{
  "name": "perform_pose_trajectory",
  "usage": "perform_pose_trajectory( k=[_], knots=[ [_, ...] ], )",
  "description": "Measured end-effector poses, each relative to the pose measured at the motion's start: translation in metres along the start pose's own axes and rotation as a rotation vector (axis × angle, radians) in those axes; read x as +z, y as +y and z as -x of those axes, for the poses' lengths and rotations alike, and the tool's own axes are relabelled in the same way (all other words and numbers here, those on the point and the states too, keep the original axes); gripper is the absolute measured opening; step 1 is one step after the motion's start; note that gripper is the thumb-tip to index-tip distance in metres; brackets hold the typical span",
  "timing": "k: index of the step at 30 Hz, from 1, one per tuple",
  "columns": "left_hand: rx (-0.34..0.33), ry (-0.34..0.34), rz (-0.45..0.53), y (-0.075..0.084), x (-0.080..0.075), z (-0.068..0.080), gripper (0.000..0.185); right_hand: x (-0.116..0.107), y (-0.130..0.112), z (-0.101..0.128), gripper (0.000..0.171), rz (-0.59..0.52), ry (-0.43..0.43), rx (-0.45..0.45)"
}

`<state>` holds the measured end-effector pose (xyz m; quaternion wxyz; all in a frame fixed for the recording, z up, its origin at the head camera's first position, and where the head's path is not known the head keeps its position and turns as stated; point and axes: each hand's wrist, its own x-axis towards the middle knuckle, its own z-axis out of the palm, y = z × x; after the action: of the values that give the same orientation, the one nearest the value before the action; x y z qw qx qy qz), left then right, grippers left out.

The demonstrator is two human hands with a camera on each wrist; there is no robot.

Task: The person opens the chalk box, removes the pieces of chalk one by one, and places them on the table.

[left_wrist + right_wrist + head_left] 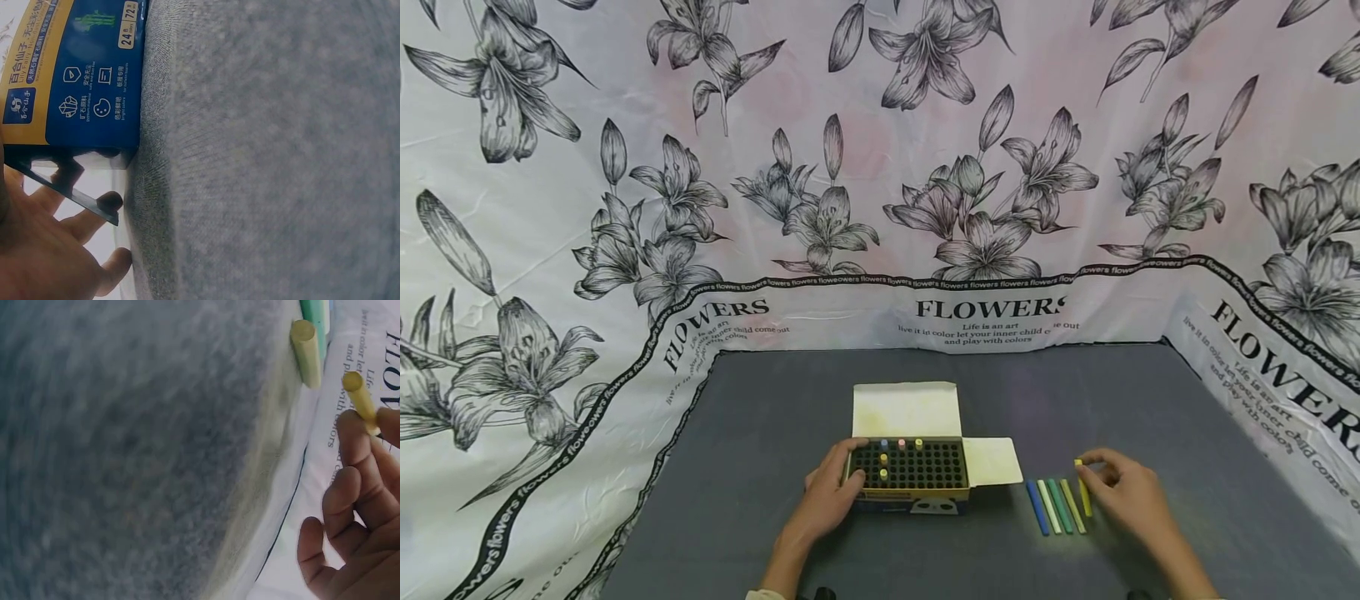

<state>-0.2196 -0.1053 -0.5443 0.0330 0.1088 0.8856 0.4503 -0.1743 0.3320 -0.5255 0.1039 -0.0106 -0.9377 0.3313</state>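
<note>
An open chalk box (pixel 910 493) sits on the grey table in the head view, its black holder full of round holes. Several chalk sticks stand in it, among them a pink one (pixel 902 444) and a blue one (pixel 883 444). My left hand (pixel 829 487) grips the box's left end, index finger at the back corner and thumb at the front. To the right of the box, my right hand (pixel 1123 487) pinches the top end of a yellow chalk stick (pixel 359 394) between thumb and index finger. The other fingers are bent and hold nothing.
Beside the pinched stick lies a row of loose chalk: blue (pixel 1037 508), whitish (pixel 1049 507), green (pixel 1062 507) and yellow-green (pixel 1073 507). The box's lid (pixel 906 408) stands up behind it, and a side flap (pixel 992 461) sticks out right. Flower-printed cloth (pixel 850 317) surrounds the table.
</note>
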Motion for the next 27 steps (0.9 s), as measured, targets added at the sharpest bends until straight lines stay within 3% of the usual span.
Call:
perform_pose_trajectory(
  k=[4,10,27],
  knots=[
    [0.003,-0.003,0.005,0.0,0.0,0.0,0.045,-0.003,0.004,-0.005,0.029,0.047,-0.142,0.05],
    [0.008,-0.008,0.014,0.0,0.0,0.001,0.045,-0.003,0.007,-0.01,0.027,0.095,-0.237,0.096],
    [0.007,-0.004,0.006,0.0,-0.001,0.001,0.045,0.003,0.003,-0.013,0.02,0.166,-0.281,0.13]
  ],
)
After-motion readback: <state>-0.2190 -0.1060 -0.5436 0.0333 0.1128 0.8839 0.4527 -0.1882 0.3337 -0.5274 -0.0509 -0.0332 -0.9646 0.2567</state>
